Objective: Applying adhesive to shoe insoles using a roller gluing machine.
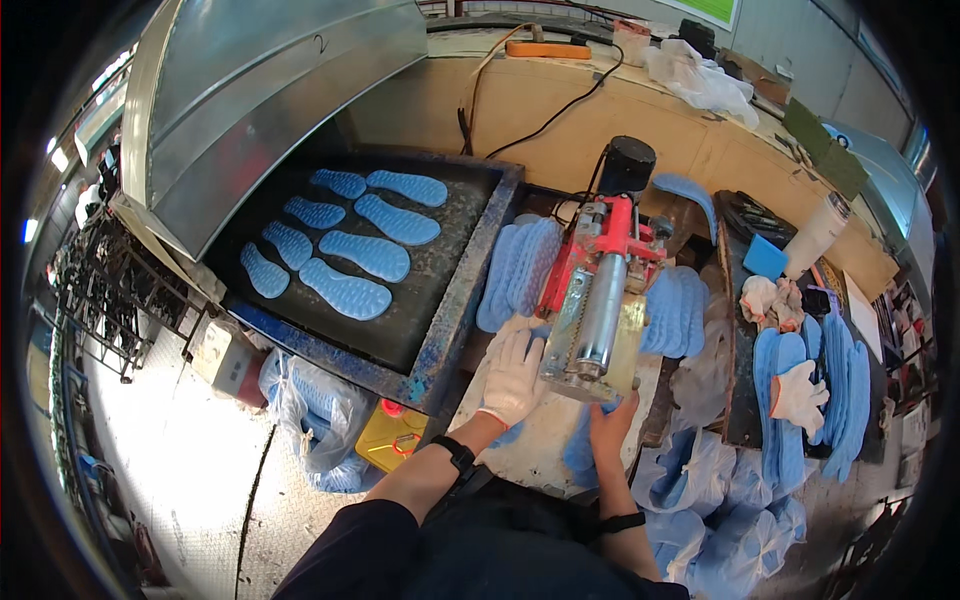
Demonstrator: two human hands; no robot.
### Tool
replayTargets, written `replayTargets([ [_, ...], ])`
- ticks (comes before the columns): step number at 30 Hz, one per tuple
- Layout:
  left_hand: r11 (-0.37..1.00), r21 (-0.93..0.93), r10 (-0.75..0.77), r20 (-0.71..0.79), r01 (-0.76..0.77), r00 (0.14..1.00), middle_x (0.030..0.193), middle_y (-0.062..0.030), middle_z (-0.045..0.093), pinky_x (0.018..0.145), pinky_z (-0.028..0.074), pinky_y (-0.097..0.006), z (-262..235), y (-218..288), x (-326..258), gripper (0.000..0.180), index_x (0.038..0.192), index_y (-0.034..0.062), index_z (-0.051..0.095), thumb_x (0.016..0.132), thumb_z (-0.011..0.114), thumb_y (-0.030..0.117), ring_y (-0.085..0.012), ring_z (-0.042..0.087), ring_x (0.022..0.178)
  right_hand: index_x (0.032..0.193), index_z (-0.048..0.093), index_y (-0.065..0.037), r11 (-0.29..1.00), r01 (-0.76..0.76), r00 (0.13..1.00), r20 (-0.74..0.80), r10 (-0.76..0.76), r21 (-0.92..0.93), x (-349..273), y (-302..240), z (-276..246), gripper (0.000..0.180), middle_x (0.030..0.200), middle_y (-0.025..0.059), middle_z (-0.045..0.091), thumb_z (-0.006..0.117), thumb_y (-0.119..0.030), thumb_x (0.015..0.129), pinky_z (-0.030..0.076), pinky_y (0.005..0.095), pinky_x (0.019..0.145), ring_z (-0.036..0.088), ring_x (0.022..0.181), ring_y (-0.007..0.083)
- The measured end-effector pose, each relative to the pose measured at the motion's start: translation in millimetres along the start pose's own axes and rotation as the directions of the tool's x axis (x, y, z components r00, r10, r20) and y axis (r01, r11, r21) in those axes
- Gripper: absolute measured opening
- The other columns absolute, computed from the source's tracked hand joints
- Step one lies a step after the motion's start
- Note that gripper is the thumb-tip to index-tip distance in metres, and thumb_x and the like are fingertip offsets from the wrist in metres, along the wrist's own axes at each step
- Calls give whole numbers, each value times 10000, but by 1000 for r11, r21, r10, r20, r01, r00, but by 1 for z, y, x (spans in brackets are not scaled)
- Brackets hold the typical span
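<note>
In front of me stands a red roller machine (600, 290) with a shiny metal roller. My left hand (515, 378), in a pale work glove, lies with stretched fingers along the machine's near left side, below a stack of blue insoles (520, 270). My right hand (612, 425), bare, is at the machine's front end, its fingers closed on the edge of a blue insole (608, 405); most of that piece is hidden under the roller. Another stack of blue insoles (675, 312) stands right of the machine.
Several blue insoles (365, 255) lie spread on a dark heating bed (440, 345) under a raised metal hood (290, 90). Bagged insoles (318, 410) and a yellow canister (390, 437) sit below it. At the right, a bench holds more insoles (845, 390) and a loose glove (798, 397).
</note>
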State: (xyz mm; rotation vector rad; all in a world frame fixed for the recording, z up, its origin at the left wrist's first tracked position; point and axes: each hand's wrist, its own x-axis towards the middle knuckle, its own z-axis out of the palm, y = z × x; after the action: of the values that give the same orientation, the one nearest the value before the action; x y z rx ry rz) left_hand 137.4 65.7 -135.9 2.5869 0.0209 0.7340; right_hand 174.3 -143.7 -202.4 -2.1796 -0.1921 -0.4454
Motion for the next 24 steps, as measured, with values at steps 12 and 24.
replayTargets([
  [12,912,-395,-240,-302,108,923,1340,-193,516,1047,406,-369,-35,-13,18,390,1331,-38,477,965,506,93,-291,525,1226,1182,582,-53,391,-597,724,260,639,700,17,-4,-63,386,1032,42,664,729,-134,835,515,321,806,634,890,156],
  [24,375,-917,-297,20,136,955,1560,-211,221,1173,179,-437,-104,62,65,624,1533,58,170,1035,287,414,-338,222,1448,1241,613,-176,911,382,904,-140,-403,-156,77,-79,-102,538,1146,124,556,566,78,769,450,415,876,528,997,327],
])
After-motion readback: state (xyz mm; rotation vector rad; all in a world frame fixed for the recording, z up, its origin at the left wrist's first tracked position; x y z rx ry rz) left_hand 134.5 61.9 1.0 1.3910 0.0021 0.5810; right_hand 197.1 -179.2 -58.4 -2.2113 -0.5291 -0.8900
